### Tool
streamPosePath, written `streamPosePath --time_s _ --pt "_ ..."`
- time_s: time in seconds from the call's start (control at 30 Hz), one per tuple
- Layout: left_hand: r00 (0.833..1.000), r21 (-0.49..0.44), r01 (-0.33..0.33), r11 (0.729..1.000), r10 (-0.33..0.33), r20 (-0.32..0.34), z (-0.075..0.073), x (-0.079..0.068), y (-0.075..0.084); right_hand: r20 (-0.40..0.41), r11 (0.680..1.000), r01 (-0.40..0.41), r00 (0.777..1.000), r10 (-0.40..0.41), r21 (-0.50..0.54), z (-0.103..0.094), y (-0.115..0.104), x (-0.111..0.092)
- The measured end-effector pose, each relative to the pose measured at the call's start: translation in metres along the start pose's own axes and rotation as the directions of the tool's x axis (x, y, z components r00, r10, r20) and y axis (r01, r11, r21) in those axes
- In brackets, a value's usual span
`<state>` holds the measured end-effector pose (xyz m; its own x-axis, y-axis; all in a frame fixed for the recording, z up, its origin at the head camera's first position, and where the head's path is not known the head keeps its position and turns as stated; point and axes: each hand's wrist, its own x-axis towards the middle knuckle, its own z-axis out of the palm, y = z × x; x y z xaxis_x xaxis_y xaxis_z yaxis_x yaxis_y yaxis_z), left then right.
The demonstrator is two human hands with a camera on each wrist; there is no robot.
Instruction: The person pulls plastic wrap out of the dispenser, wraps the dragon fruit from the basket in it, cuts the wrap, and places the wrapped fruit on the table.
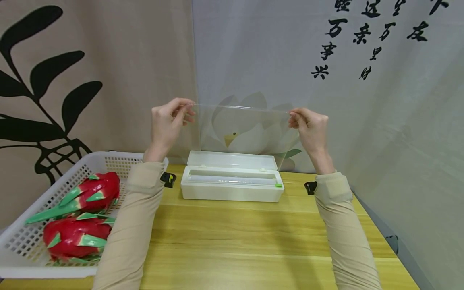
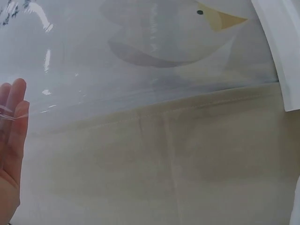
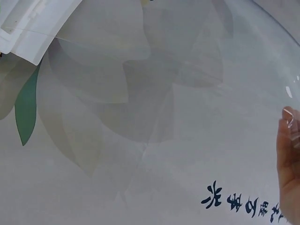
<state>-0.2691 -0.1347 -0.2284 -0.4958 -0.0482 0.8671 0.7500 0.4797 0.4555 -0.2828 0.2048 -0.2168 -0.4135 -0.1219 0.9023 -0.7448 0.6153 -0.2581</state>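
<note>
A clear sheet of plastic wrap [image 1: 246,121] is stretched upright between both hands, rising from a white cling film dispenser box [image 1: 232,193] whose lid [image 1: 232,160] stands raised at the back. My left hand [image 1: 170,119] pinches the sheet's upper left corner between thumb and fingers. At the upper right corner my right hand [image 1: 308,125] pinches it the same way. Inside the box lies the roll [image 1: 232,179], with a small green slider [image 1: 278,185] at the right end. Glints on the wrap [image 2: 47,61] show in the left wrist view.
To the left stands a white perforated basket [image 1: 18,241] with two red dragon fruits, one [image 1: 94,193] behind the other [image 1: 77,237]. The wooden table [image 1: 232,241] ends at a printed cloth backdrop [image 1: 253,48] behind the box.
</note>
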Motion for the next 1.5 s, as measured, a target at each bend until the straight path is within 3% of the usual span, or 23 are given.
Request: streamPosePath --time_s 0.73,1.0,1.23,1.5 --pt "0.997 0.008 -0.052 0.999 0.053 -0.06 -0.004 0.004 0.012 -0.05 1.0 -0.006 0.999 0.007 0.011 -0.006 -0.011 0.006" --pt "0.997 0.007 -0.024 1.0 0.025 -0.079 -0.004 0.005 0.015 -0.059 1.0 -0.006 0.998 0.008 0.024 -0.008 -0.015 0.008" --pt "0.993 0.006 -0.069 0.998 0.069 -0.098 -0.005 0.007 0.019 -0.065 1.0 0.02 0.998 -0.02 0.007 -0.011 -0.018 0.011" --pt "0.989 0.006 -0.092 0.996 0.092 -0.112 -0.007 0.009 0.023 -0.09 1.0 -0.005 0.996 0.007 0.029 -0.013 -0.022 0.013"
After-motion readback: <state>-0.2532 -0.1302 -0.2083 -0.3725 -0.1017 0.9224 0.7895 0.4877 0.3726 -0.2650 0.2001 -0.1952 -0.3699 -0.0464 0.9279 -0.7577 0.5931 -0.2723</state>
